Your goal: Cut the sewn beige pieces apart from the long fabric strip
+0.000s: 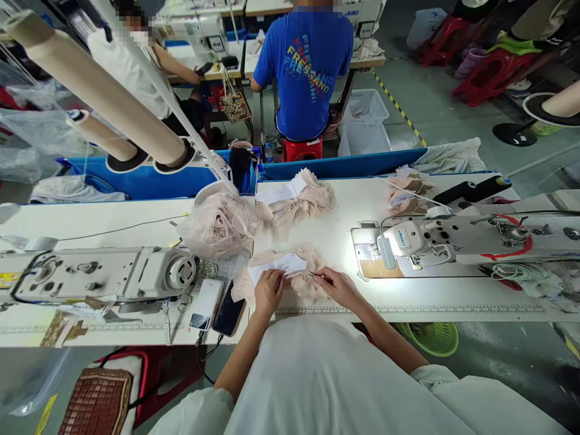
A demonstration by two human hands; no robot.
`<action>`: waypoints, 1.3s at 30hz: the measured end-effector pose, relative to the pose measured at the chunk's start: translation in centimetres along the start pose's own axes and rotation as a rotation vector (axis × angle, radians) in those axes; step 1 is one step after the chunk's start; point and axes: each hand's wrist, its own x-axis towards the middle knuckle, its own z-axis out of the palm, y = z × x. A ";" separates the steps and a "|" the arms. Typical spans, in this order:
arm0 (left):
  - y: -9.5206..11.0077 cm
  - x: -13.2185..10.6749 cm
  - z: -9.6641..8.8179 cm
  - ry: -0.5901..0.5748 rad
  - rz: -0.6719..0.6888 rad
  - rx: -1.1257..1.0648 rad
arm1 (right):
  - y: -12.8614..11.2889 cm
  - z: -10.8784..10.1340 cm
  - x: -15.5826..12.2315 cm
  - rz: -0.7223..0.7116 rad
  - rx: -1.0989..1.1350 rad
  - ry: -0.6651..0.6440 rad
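A folded white paper slip (290, 263) with printed lines lies on a bundle of pale pink fabric pieces (312, 287) in front of me. My left hand (269, 291) has its fingers pressed together at the slip's lower edge, pinching it against the fabric. In my right hand (339, 288) is a thin, dark, pointed tool (321, 277), its tip directed left over the bundle; its exact kind is too small to make out. Behind this bundle sits another pink fabric bundle (308, 202) with its own paper slip (281, 192). A clear plastic bag (222, 223) of similar fabric stands to the left.
A sewing machine (417, 238) with its lamp lit stands right; another machine head (136, 275) is left. A white power bank (206, 305) and a phone (230, 311) lie beside my left arm. Thread cones (99, 90) rise at upper left. Two people sit beyond the table.
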 end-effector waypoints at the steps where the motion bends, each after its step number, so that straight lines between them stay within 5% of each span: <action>1: 0.0 0.0 0.0 0.002 0.000 -0.002 | -0.1 0.2 0.4 -0.006 0.000 -0.015; 8: 0.3 0.1 -0.1 0.013 0.013 -0.017 | -0.9 1.6 2.0 -0.014 -0.006 -0.039; 13: 0.7 0.2 -0.6 0.074 0.023 -0.005 | -1.1 0.6 1.4 -0.027 0.032 -0.051; 22: -0.6 -2.6 -8.2 0.329 0.005 0.191 | 5.5 -1.7 -1.7 0.144 0.057 0.135; 27: -2.9 -4.3 -10.5 0.479 0.013 0.314 | 6.5 -1.9 -2.6 0.220 0.001 0.144; 34: -7.4 -6.0 -9.4 0.347 -0.360 0.487 | 7.4 -1.1 -2.6 0.253 0.009 0.126; 39: -9.0 -5.1 -7.9 0.331 -0.557 0.526 | 8.3 -0.8 -3.3 0.295 0.047 0.124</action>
